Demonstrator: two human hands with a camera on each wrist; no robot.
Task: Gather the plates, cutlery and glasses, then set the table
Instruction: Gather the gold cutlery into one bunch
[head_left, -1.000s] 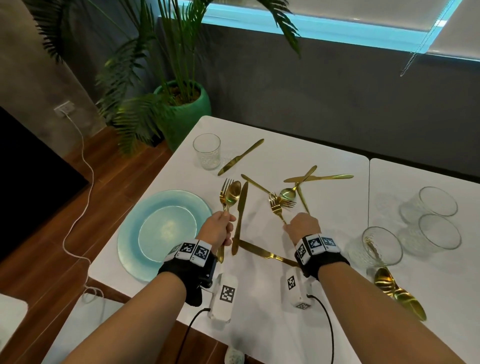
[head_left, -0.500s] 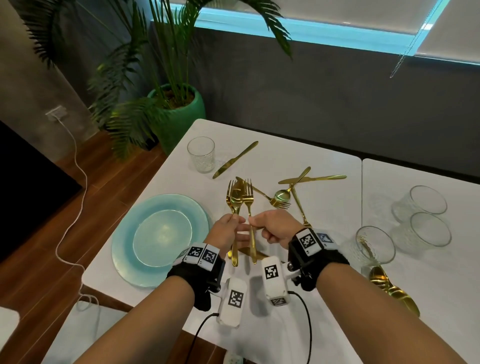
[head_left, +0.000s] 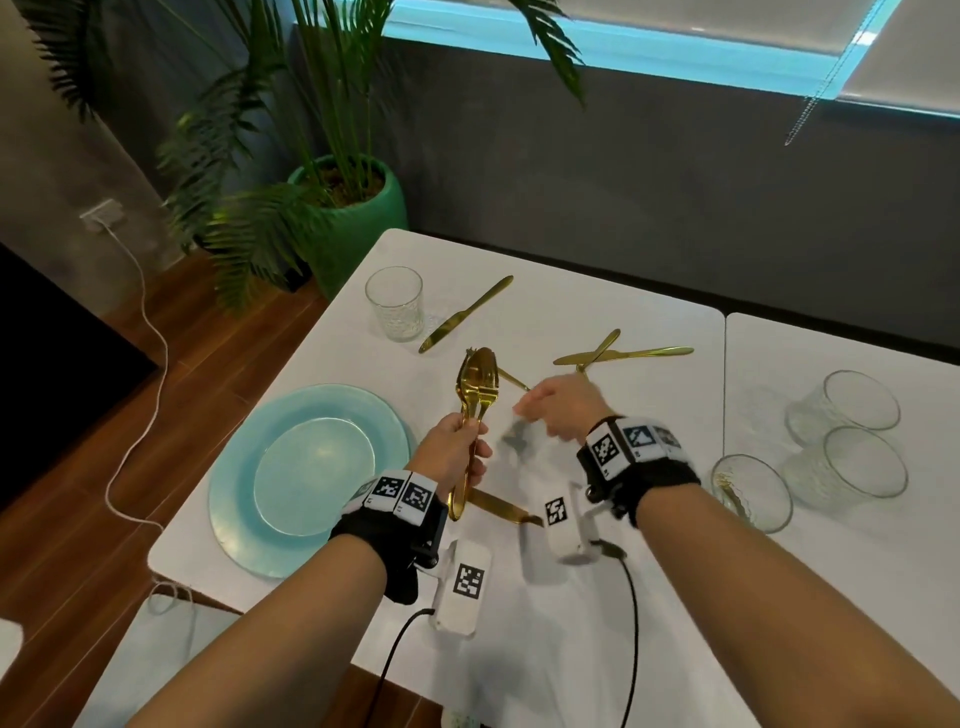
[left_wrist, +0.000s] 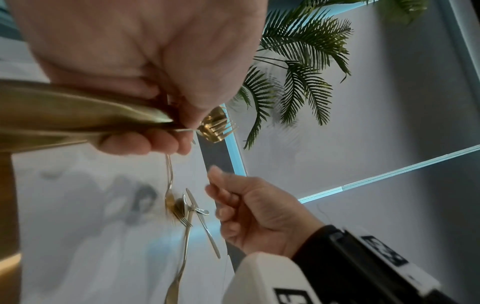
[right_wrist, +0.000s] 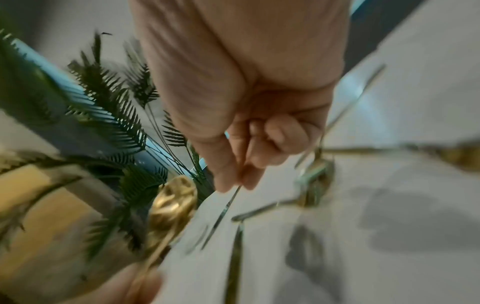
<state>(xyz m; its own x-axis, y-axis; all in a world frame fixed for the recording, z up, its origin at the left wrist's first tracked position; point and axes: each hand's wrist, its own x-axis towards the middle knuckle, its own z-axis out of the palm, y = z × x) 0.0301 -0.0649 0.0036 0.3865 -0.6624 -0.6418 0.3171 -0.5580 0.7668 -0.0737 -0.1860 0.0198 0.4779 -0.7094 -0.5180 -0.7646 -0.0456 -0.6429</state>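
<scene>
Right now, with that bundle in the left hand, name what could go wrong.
1. The left hand grips several gold pieces, the cutlery bundle, by thin handles only; one could slip out and drop onto the table.
2. The right hand moves fast above crossed cutlery; a hasty grab may scatter it.
3. The right forearm passes near the nearest glass and could knock it.

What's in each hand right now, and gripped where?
Left hand grips a bundle of gold cutlery by the handles, heads up. Right hand: fingers curled, apparently empty; too blurred to tell.
</scene>
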